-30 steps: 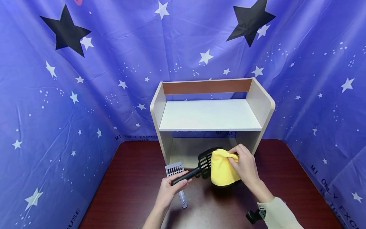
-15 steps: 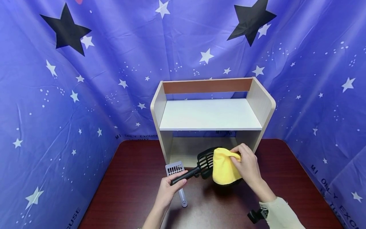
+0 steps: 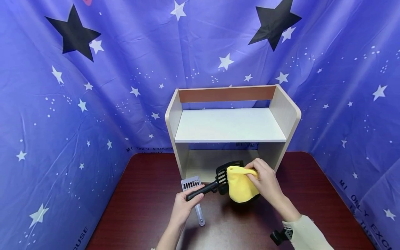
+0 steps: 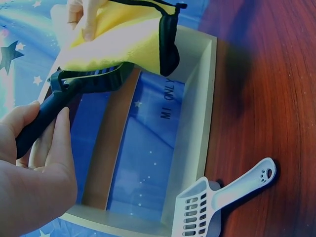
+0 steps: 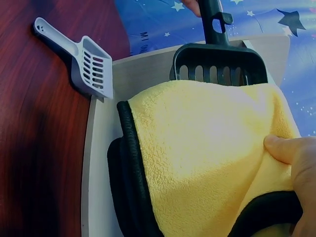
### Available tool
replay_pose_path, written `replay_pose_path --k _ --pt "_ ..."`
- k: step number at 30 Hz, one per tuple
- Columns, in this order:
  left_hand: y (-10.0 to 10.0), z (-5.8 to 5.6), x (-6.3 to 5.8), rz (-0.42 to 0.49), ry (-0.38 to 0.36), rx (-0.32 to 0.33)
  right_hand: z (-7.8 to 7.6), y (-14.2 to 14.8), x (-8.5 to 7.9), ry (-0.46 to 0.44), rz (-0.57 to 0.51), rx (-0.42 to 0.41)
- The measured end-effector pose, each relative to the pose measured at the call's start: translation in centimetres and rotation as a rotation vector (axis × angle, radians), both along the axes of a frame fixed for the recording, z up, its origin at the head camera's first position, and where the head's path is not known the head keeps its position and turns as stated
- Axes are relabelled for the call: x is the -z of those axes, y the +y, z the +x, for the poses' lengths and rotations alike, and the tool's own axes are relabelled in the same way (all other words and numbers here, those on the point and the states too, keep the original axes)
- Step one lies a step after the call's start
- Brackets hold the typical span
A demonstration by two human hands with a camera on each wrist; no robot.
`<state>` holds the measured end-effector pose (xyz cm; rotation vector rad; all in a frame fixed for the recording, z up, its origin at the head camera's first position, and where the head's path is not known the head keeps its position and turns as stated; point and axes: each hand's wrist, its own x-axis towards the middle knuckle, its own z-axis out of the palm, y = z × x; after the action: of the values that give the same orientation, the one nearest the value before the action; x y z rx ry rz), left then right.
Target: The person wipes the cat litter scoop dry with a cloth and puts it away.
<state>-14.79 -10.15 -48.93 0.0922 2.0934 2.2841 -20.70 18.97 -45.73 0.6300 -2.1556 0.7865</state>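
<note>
Currently, the left hand point(image 3: 183, 205) grips the black scoop point(image 3: 213, 187) by its handle, on the near side of the shelf point(image 3: 229, 125); the right hand point(image 3: 266, 180) pinches the yellow cloth point(image 3: 242, 187) over its right end. Snagging cloth could twist this 1-handed hold loose, though contact underneath is hard to see.

Cream two-tier wooden shelf point(image 3: 229, 125) on dark-red wood-grain table point(image 3: 140, 201). Behind shelf: blue star-print curtain point(image 3: 200, 45). Before shelf's left end: grey slotted plastic scoop point(image 4: 224, 197), on table. Before shelf's middle: black slotted plastic scoop point(image 3: 210, 189) in left hand point(image 3: 183, 207); yellow plush cloth point(image 3: 242, 189) over black scoop's head, in right hand point(image 3: 265, 180).
</note>
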Motion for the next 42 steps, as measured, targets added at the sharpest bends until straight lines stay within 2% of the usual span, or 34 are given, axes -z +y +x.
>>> replay_pose_path --k 9,15,28,42 --pt "0.3 -0.4 0.0 -0.006 0.014 0.012 -0.2 -0.7 -0.2 0.014 0.011 -0.072" --pt "0.7 -0.5 0.1 -0.019 0.021 0.021 -0.4 -1.2 -0.1 0.01 0.024 -0.083" --pt "1.2 -0.4 -0.3 -0.029 0.028 0.04 -0.4 -2.3 0.1 0.01 -0.014 -0.067" --pt "1.4 -0.2 -0.7 -0.012 0.009 0.092 -0.4 -3.0 0.4 0.042 -0.054 0.02"
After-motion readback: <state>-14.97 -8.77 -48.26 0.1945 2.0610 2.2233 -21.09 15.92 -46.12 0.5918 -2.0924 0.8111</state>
